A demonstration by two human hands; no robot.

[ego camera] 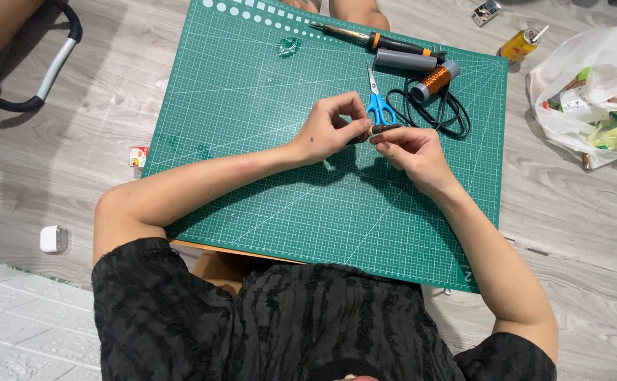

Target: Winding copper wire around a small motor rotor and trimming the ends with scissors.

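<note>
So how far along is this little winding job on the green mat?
Done: tools are laid out, with the scissors and copper wire spool on the green cutting mat. In hand: the left hand and right hand pinch a small dark piece between them. Left: how much remains can't be told; the piece is too small.

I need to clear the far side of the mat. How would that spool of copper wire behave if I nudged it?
The copper wire spool lies on its side on the green cutting mat, so it would probably roll. Its round grey end caps look smooth, perhaps a bit slippery. It rests against the black cable, which might stop it rolling or drag along with it.
</note>
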